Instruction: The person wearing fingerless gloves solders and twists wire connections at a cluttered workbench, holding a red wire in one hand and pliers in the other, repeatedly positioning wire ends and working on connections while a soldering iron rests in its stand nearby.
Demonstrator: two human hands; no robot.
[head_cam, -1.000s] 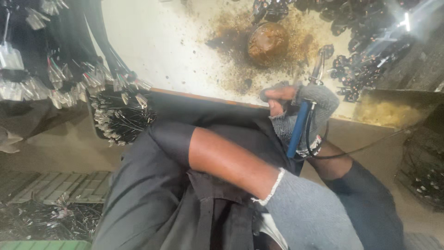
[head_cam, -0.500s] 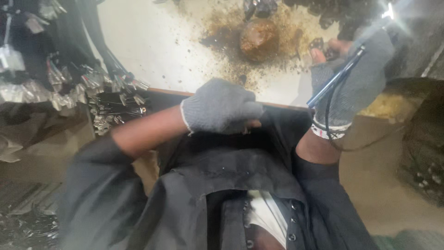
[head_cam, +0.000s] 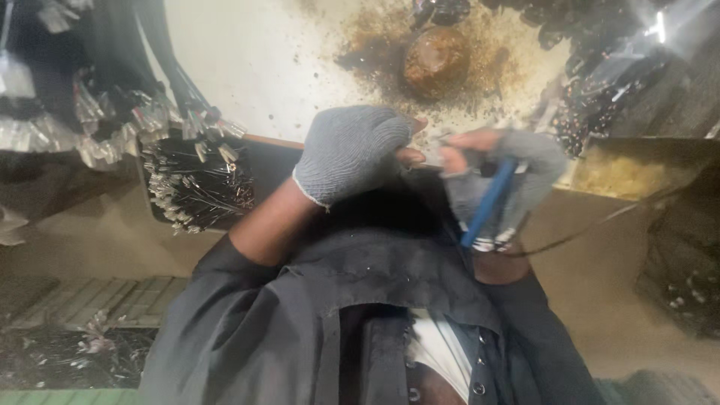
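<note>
Slim blue-handled tool (head_cam: 489,201) sits clasped in knit-gloved right hand (head_cam: 501,180).

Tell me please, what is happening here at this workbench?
A person in grey fingerless gloves works at the edge of a white bench stained with brown residue. The right hand holds a blue-handled tool with a dark cord trailing from it. The left hand is brought close against the right, fingertips meeting over something too small to make out. A rusty round lump sits on the bench beyond the hands, and a bundle of thin wires lies at the left.
</note>
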